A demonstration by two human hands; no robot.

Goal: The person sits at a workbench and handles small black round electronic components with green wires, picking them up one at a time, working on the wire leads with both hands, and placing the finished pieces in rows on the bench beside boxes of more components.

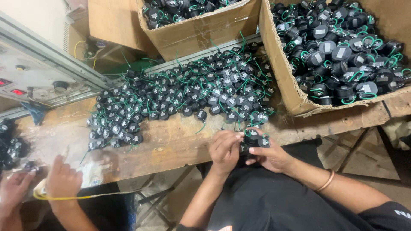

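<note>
Nearest the camera, just on the near side of the heap (pixel 184 96) of parts on the table (pixel 180 143), both hands meet over the table's front edge. The left hand (pixel 224 149) has its fingers curled shut around a small black part (pixel 251 137). The right hand (pixel 272 157), a copper-coloured bangle (pixel 327 182) on its wrist, grips the same part from the other side, thumb laid across it. So the part is in both hands, touching the heap's near fringe or just clear of it; I cannot tell which.

The part is round, matt black and cap-like, with a thin green wire looped out of it. How its underside looks is hidden by the fingers.

To the left of the heap, at the near table edge, a co-worker's two hands (pixel 64 179) rest by a yellow cord (pixel 64 197) and some blurred small things.

As to progress, I judge the work to be midway. The heap is large and spread out, with hundreds of like parts lying loose, and only one is in hand. Which of them are finished cannot be read from here.

Right of the heap a cardboard box (pixel 282 81) stands packed with larger black pieces bearing grey labels and green wires. Beyond the heap a second cardboard box (pixel 201 32) holds more. Far left of the heap a grey control panel (pixel 38 81) shows red lights.
</note>
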